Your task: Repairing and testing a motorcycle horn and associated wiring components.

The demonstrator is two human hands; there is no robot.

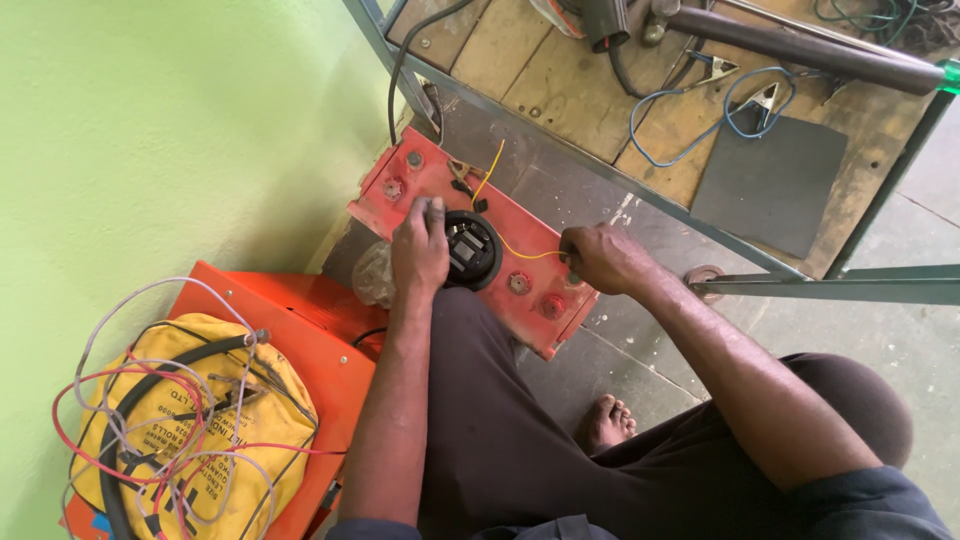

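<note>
A: Your left hand (420,250) lies flat on the red panel (470,250), fingers up against the black round dial (472,250) in its middle; that grip looks loose, more a steadying press than a hold.

B: And your right hand (600,258) is pinched tight at the far end of the thin yellow wire (520,250), right by the terminal (572,280) near the panel's edge; I cannot tell whether the fingers have the wire itself or the nut there.

A: The panel sits tilted on the floor between the green wall (150,130) and the wooden table (640,90); keep that left palm pressing so it does not rock while you work the other end.

B: I would say the wire wants care; it runs from the clip near the top of the panel (462,172), past the dial, down to your fingers; keep it slack, not stretched, or it may pull out of that clip.

A: Mind the two red knobs (535,295) just beside your right hand; keep the bare end off them.

B: The yellow bundle of tangled wires (190,400) on the orange case (300,320) is well apart by your left elbow; your bare foot (610,420) is near the panel's lower corner; keep it back.
</note>
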